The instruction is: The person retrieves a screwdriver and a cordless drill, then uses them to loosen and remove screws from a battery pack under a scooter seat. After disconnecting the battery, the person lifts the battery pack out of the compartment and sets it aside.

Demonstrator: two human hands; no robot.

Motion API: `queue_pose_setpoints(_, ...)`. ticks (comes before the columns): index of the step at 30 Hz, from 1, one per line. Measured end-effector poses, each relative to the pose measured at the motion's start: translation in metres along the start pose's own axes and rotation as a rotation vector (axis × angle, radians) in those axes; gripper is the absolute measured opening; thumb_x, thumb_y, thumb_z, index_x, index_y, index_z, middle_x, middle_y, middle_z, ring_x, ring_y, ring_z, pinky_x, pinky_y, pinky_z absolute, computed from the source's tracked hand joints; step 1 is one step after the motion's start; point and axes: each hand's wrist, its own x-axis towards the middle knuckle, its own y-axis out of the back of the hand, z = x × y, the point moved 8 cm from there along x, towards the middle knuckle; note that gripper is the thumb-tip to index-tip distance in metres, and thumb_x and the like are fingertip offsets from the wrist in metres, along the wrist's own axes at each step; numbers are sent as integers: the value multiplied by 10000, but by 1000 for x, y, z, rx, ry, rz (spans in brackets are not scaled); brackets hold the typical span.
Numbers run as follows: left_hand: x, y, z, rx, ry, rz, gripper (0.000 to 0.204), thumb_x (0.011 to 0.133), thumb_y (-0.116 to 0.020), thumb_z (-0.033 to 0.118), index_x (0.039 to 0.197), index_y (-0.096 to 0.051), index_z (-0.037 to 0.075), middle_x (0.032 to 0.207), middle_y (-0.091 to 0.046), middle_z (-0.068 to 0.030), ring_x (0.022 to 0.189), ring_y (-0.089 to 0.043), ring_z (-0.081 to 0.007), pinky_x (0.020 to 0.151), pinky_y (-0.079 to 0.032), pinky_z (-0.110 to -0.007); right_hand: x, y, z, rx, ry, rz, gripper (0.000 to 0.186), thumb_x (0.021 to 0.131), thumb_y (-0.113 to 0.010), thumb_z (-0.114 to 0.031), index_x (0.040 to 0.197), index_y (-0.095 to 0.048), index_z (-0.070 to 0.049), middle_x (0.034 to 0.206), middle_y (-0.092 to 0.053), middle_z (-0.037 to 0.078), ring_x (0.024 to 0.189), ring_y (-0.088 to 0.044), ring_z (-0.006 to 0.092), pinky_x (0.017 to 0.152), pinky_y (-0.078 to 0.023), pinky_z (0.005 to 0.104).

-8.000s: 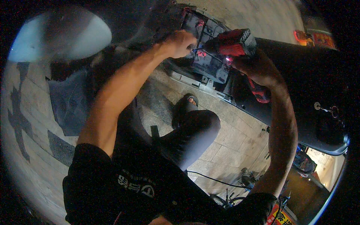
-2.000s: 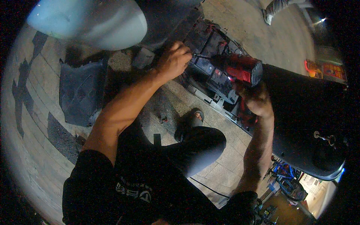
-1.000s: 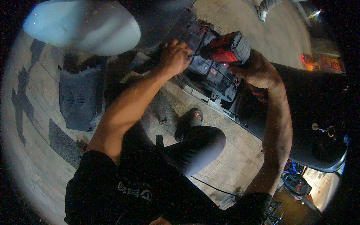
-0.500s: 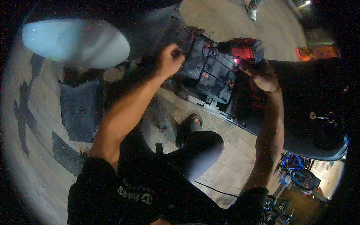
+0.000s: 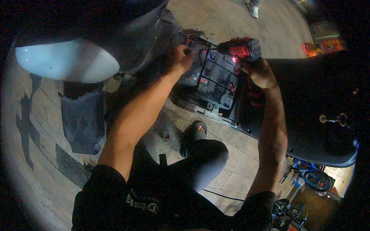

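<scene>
My right hand [image 5: 259,71] is closed round a red and black cordless drill [image 5: 243,49], a small light glowing beneath its body. The tool points left over an open compartment of dark battery blocks [image 5: 216,82] with red terminal pieces and black cables, edged by a metal frame [image 5: 212,112]. At the compartment's left end my left hand [image 5: 181,58] has curled fingers around something I cannot make out, a little left of the drill's front and apart from it.
Pale rounded body panel [image 5: 65,59], loose dark plastic panel [image 5: 83,123] on paving [image 5: 235,154], black seat [image 5: 316,92] with keys [image 5: 342,118], black cable [image 5: 225,197], blue bicycle [image 5: 308,175], red-orange sign [image 5: 327,47]. Another person's shoe [image 5: 253,10] is at the top. My sandalled foot [image 5: 199,128] is below the frame.
My left hand has drawn back from the drill's front since one second ago. The drill has risen since two seconds ago, and the whole view has shifted somewhat.
</scene>
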Motion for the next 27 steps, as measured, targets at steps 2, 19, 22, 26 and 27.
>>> queue_pose_setpoints(2,-1,-5,12,107,-63,-18,257,711,-695,246,886,-679,58,904,-688,-164,861,-658,-333,794,-508,-408,0,0,3,25,-31,23,249,895,-632,-177,1101,-624,-35,915,-685,62,843,-625,181,784,-487,343)
queue_pose_setpoints(19,11,-56,52,572,-501,61,169,765,-644,192,822,-673,35,813,-641,-174,846,-610,-349,912,-410,-472,79,16,-25,-512,-38,-407,427,788,-709,-317,1110,-631,-47,954,-691,130,844,-634,234,776,-500,379)
queue_pose_setpoints(22,8,-54,56,583,-485,57,140,763,-614,144,823,-668,30,831,-644,-169,906,-603,-335,1038,-334,-476,80,17,-44,-503,40,-374,465,763,-719,-363,1091,-640,-43,959,-691,139,824,-637,246,754,-504,395)
queue_pose_setpoints(26,9,-57,60,630,-348,10,122,767,-599,112,828,-669,34,872,-647,-173,957,-599,-331,1092,-285,-477,81,17,-36,-448,3,-460,498,748,-725,-368,1106,-628,-36,960,-688,159,852,-641,277,792,-501,405)
queue_pose_setpoints(27,5,-58,65,604,-375,35,124,769,-598,108,837,-666,29,884,-645,-176,968,-596,-331,1100,-277,-477,80,21,-33,-476,-12,-420,498,746,-725,-366,1106,-629,-36,965,-687,164,864,-642,281,800,-500,403)
